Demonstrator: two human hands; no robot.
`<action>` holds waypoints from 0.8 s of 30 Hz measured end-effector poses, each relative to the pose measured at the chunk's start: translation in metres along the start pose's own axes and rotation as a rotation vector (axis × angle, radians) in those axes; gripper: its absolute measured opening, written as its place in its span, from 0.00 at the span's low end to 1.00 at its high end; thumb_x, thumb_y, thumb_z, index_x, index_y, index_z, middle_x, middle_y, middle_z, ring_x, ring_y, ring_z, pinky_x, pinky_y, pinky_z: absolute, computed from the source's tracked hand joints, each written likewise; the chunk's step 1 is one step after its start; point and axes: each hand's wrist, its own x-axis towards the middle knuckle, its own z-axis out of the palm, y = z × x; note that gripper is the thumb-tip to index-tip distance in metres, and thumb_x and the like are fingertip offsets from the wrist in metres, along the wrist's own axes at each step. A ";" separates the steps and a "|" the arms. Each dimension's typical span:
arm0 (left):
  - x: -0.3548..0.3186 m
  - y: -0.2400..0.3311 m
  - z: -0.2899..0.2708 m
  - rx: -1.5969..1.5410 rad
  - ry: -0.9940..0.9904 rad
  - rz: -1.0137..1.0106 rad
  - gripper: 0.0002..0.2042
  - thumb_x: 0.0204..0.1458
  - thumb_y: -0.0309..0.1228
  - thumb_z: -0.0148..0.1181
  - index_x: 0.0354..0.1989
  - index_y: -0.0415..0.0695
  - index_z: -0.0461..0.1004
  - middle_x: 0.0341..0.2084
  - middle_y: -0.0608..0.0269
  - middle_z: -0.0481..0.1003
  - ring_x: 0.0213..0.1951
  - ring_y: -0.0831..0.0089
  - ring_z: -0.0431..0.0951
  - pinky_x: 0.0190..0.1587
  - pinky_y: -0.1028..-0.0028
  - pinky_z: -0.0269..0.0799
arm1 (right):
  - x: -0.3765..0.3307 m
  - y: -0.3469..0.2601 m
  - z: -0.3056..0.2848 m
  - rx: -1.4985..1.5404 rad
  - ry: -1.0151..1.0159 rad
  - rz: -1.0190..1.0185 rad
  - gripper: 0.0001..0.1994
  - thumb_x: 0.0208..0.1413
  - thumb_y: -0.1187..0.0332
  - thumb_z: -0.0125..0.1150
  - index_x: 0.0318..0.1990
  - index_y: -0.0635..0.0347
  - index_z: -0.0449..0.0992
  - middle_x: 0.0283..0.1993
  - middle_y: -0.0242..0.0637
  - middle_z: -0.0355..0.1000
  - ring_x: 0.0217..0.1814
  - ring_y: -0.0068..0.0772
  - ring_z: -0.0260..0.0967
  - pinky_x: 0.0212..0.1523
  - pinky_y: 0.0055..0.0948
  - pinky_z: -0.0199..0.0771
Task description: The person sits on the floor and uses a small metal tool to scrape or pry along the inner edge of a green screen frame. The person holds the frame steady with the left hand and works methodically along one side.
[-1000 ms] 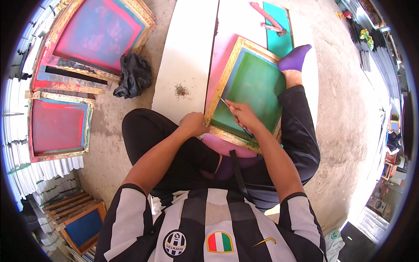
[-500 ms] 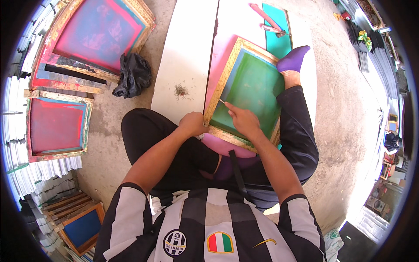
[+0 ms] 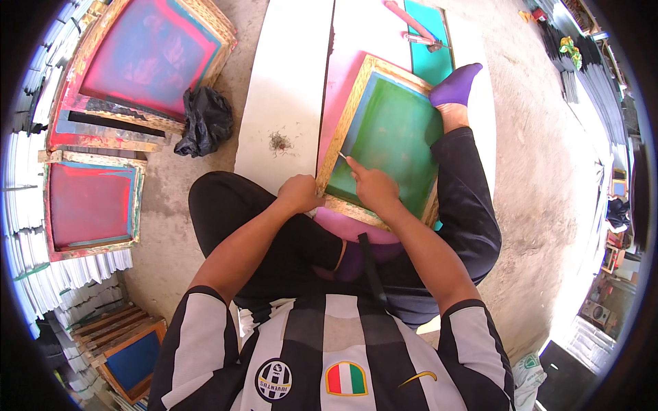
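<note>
A wooden screen-printing frame with green and blue mesh lies aslant before me, between my legs. My left hand is closed on its near left corner. Over the lower left part of the mesh, my right hand is closed with the forefinger stretched along a thin, pale tool. The tool's tip points at the inner edge of the left frame bar; most of it is hidden in the hand, so its kind is unclear. My foot in a purple sock rests against the frame's far right corner.
Small dark scraps lie on the white board to the left. Beyond the frame are a teal panel and a pinkish-handled tool. A black plastic bag and red-stained screens stand at the left.
My right hand and the thin tool have shifted slightly left and nearer to me along the left frame bar. The left hand keeps its place on the corner.
</note>
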 end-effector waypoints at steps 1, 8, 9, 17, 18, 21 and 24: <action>0.000 -0.001 0.000 0.000 0.006 0.002 0.29 0.43 0.55 0.76 0.31 0.34 0.83 0.30 0.40 0.82 0.37 0.45 0.84 0.42 0.52 0.80 | -0.006 -0.009 -0.006 -0.136 0.000 0.035 0.21 0.70 0.60 0.51 0.69 0.40 0.73 0.48 0.55 0.79 0.48 0.59 0.77 0.53 0.48 0.76; 0.002 0.001 -0.001 0.006 0.024 0.030 0.27 0.43 0.53 0.75 0.27 0.34 0.82 0.28 0.39 0.81 0.36 0.44 0.84 0.42 0.52 0.79 | 0.025 0.041 0.027 0.658 -0.052 -0.038 0.23 0.69 0.63 0.56 0.71 0.44 0.71 0.40 0.46 0.81 0.40 0.36 0.77 0.45 0.41 0.76; 0.001 0.000 0.000 -0.001 0.028 0.027 0.27 0.43 0.53 0.75 0.27 0.34 0.82 0.28 0.40 0.81 0.36 0.44 0.84 0.42 0.52 0.79 | 0.023 0.037 0.022 0.701 -0.107 0.039 0.24 0.69 0.63 0.57 0.71 0.44 0.71 0.42 0.46 0.82 0.41 0.34 0.77 0.46 0.41 0.76; 0.001 0.000 -0.001 -0.014 0.029 0.036 0.27 0.43 0.52 0.76 0.28 0.33 0.82 0.28 0.39 0.81 0.36 0.44 0.84 0.42 0.52 0.79 | 0.035 0.066 0.057 0.140 0.332 -0.331 0.23 0.72 0.56 0.53 0.72 0.42 0.70 0.26 0.28 0.68 0.25 0.24 0.64 0.28 0.30 0.70; 0.001 0.000 -0.001 -0.019 0.031 0.033 0.27 0.43 0.52 0.76 0.28 0.33 0.82 0.28 0.39 0.81 0.36 0.44 0.84 0.42 0.52 0.79 | 0.036 0.067 0.057 0.117 0.345 -0.348 0.22 0.73 0.54 0.52 0.71 0.42 0.71 0.25 0.27 0.65 0.23 0.22 0.61 0.25 0.29 0.67; 0.003 -0.001 0.001 -0.008 0.038 0.027 0.27 0.42 0.52 0.76 0.28 0.33 0.82 0.29 0.39 0.81 0.37 0.44 0.84 0.43 0.53 0.79 | 0.038 0.058 0.034 0.586 -0.058 -0.071 0.22 0.74 0.51 0.51 0.71 0.40 0.71 0.23 0.26 0.61 0.19 0.20 0.55 0.20 0.26 0.60; 0.002 -0.003 0.003 -0.024 0.038 0.016 0.28 0.42 0.52 0.76 0.29 0.33 0.83 0.29 0.39 0.81 0.37 0.45 0.84 0.43 0.53 0.79 | 0.036 0.046 0.006 1.023 -0.404 0.202 0.24 0.74 0.51 0.50 0.74 0.38 0.67 0.22 0.25 0.59 0.16 0.19 0.49 0.17 0.25 0.53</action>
